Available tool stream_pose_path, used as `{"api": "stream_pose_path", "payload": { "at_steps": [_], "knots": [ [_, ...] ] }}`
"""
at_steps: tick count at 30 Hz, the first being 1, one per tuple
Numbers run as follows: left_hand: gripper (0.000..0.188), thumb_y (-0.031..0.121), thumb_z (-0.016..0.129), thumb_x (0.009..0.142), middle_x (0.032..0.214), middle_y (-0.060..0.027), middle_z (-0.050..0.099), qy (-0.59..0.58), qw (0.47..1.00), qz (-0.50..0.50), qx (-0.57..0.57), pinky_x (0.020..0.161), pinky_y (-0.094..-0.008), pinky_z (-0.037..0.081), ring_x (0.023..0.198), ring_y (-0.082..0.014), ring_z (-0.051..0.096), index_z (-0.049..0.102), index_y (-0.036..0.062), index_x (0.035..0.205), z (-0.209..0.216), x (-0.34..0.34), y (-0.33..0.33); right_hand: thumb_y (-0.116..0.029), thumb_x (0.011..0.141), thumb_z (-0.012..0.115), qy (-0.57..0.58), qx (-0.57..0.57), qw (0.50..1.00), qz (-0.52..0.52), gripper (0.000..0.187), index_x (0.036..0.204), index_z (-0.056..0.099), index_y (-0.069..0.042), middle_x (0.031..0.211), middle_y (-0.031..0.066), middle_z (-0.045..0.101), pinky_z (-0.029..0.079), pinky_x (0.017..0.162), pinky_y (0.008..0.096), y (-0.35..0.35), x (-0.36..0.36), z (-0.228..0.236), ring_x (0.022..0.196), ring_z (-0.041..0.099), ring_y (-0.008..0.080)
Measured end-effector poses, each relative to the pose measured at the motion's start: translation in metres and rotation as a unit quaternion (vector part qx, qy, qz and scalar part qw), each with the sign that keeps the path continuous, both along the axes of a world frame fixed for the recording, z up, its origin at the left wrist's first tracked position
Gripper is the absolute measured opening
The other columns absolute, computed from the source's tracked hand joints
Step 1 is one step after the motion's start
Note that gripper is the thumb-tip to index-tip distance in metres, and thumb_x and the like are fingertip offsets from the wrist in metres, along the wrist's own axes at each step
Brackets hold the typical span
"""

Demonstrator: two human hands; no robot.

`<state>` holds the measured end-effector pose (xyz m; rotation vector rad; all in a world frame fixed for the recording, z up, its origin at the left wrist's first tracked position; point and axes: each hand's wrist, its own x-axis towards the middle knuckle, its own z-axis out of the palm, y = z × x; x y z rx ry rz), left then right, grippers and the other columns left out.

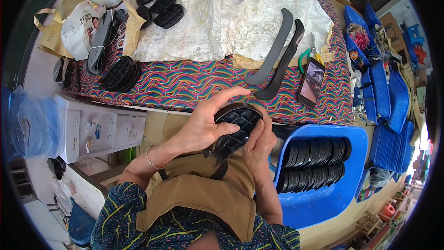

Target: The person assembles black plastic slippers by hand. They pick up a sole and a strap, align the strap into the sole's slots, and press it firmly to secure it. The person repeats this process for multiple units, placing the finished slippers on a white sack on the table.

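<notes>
Above my lap I hold a black moulded heel-shaped block (230,144), its hollow gridded face turned toward me. My left hand (202,122) grips its left side with the thumb pressed on the grid and the index finger stretched over the top edge. My right hand (260,140) closes on its right side. A dark band appears to run round the block's rim, with a loose end at the bottom. Just beyond my hands, two long curved black strips (273,48) (286,60) lie on the patterned tablecloth (185,81).
A blue tub (319,208) with rows of black blocks (314,153) stands at my right. A phone (311,83) and scissors (313,46) lie on the table. More gridded blocks (169,16) sit on a white sheet (203,32). Bundled strips (97,53) and a white cabinet (99,127) are left.
</notes>
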<state>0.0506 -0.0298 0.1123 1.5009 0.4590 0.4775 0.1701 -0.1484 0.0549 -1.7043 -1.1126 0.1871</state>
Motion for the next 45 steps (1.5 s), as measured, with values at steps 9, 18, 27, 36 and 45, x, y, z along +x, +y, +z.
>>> {"api": "stream_pose_path", "payload": {
  "at_steps": [9, 18, 27, 36, 45],
  "knots": [
    [0.058, -0.008, 0.064, 0.084, 0.130, -0.0110, 0.052, -0.070, 0.991, 0.118, 0.003, 0.095, -0.0291, 0.048, 0.114, -0.0157, 0.058, 0.044, 0.0016, 0.138, -0.008, 0.006, -0.016, -0.017, 0.106, 0.034, 0.180, 0.044, 0.980, -0.077, 0.042, 0.140, 0.044, 0.005, 0.126, 0.0191, 0.060, 0.046, 0.096, 0.0346, 0.009, -0.040, -0.003, 0.113, 0.060, 0.0253],
    [0.059, -0.002, 0.067, 0.086, 0.122, -0.0154, 0.060, -0.076, 0.967, 0.207, 0.130, 0.094, -0.0316, 0.050, 0.108, -0.0202, 0.063, 0.041, -0.0026, 0.139, -0.004, 0.011, -0.012, 0.002, 0.097, 0.041, 0.507, 0.137, 0.849, 0.051, 0.049, 0.145, 0.037, 0.008, 0.141, 0.0149, 0.050, 0.039, 0.107, 0.0300, -0.003, -0.043, -0.001, 0.125, 0.052, 0.0186],
    [0.060, 0.002, 0.066, 0.088, 0.123, -0.0144, 0.062, -0.058, 0.968, 0.212, 0.121, 0.095, -0.0295, 0.048, 0.110, -0.0173, 0.061, 0.041, -0.0025, 0.143, -0.001, 0.012, -0.018, 0.002, 0.096, 0.048, 0.417, 0.130, 0.900, -0.009, 0.035, 0.129, 0.056, 0.007, 0.115, 0.0078, 0.066, 0.046, 0.090, 0.0228, 0.004, -0.036, -0.008, 0.102, 0.060, 0.0097],
    [0.069, -0.003, 0.067, 0.085, 0.126, -0.0120, 0.061, -0.070, 0.985, 0.157, 0.013, 0.096, -0.0281, 0.047, 0.111, -0.0145, 0.059, 0.037, -0.0007, 0.147, -0.018, 0.012, -0.008, -0.010, 0.095, 0.061, 0.251, -0.064, 0.966, -0.018, 0.023, 0.114, 0.064, 0.003, 0.102, 0.0110, 0.070, 0.051, 0.079, 0.0278, 0.007, 0.008, 0.007, 0.092, 0.062, 0.0113],
    [0.062, 0.030, 0.050, 0.102, 0.145, -0.0122, 0.045, -0.142, 0.924, -0.061, -0.350, 0.105, -0.0345, 0.041, 0.126, -0.0204, 0.052, 0.027, 0.0012, 0.151, -0.031, 0.004, 0.010, -0.017, 0.099, 0.058, 0.398, 0.093, 0.913, 0.005, 0.026, 0.110, 0.065, 0.006, 0.096, 0.0060, 0.068, 0.047, 0.079, 0.0240, 0.013, 0.037, 0.008, 0.086, 0.059, 0.0094]
  ]
}}
